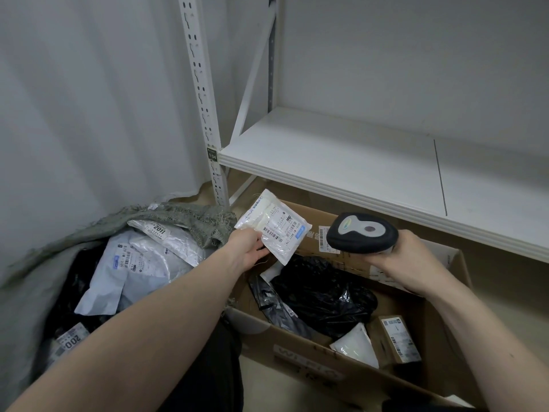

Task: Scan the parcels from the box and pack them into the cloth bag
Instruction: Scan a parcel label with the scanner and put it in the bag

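White metal shelving unit (371,156), slotted upright carrying a small tag marked 1-04; one bare shelf board stands above the box.

Cardboard box (297,349), open, on the floor below the shelf. Contents: black plastic parcel (323,295) at centre; small white pouch (356,343) and small brown labelled carton (398,337) at the near right corner.

Cloth bag (184,218), grey-green woven fabric, mouth open, left of the box. Contents: several white and pale-blue mailers (133,263) with printed labels, lying over dark parcels; a label reading 2011 shows near the top.

Left hand (246,248), extended over the gap between bag and box, pinches one corner of a white labelled parcel (273,227), held tilted in the air with its barcode label facing up.

Right hand (404,263), fingers wrapped round the handle of a black barcode scanner (361,233), its head just right of the held parcel; whether the two touch is uncertain.
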